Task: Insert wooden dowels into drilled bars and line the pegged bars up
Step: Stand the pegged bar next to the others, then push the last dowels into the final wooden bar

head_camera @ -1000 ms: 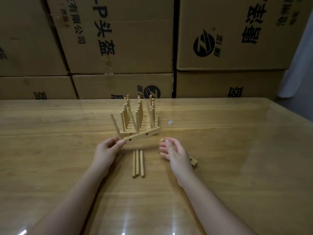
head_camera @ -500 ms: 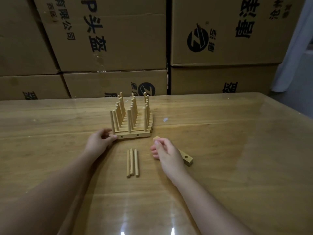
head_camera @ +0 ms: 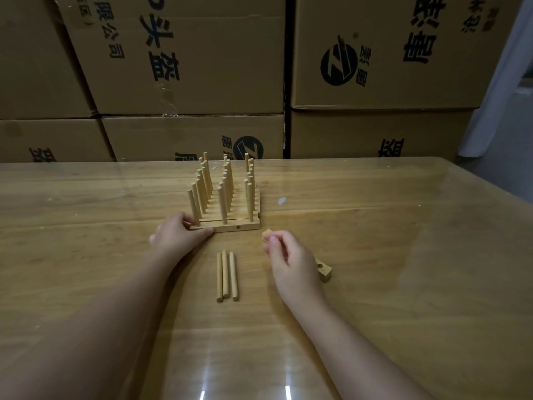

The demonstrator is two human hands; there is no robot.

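Change: the front bar [head_camera: 230, 226], tilted a second ago, now sits flat against the row of pegged bars [head_camera: 227, 197].
Left hand [head_camera: 178, 238]: pinches the front bar's left end.
Right hand [head_camera: 291, 261]: curls over the spare bar [head_camera: 324, 271].
Meaning: only three loose dowels [head_camera: 227, 275] likely remain.

A glossy wooden table [head_camera: 403, 255], streaked with reflected light, is backed by stacked brown cardboard boxes [head_camera: 202, 67] printed in black, and a pale surface [head_camera: 501, 82] is seen at far right.
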